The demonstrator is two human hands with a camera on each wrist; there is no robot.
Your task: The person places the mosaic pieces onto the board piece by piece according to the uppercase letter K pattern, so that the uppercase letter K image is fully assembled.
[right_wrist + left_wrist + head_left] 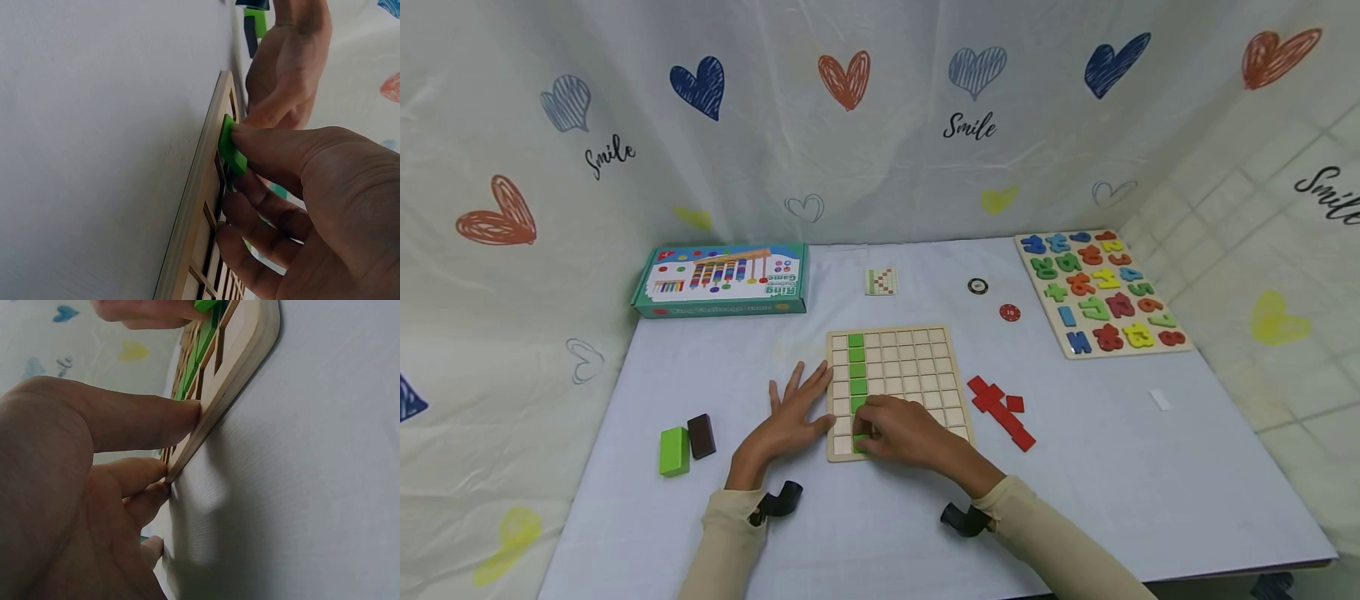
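A wooden grid board (910, 367) lies on the white table, with green square tiles (858, 387) in a column along its second column from the left. My left hand (792, 423) has its fingers straight, thumb and fingertips against the board's left edge. Over the near end of the green column, my right hand (904, 429) pinches a green tile (230, 147) between thumb and index finger. In the right wrist view that tile is tilted at the board's near corner, partly covered by the thumb. Several red tiles (1000, 410) lie loosely right of the board.
At the left are a green block (674, 452) and a dark brown block (702, 437). Behind stand a boxed toy set (722, 282), a small patterned card (881, 282), a black disc (977, 286) and a red disc (1010, 312). A number puzzle board (1105, 296) lies back right, a white strip (1161, 400) nearer.
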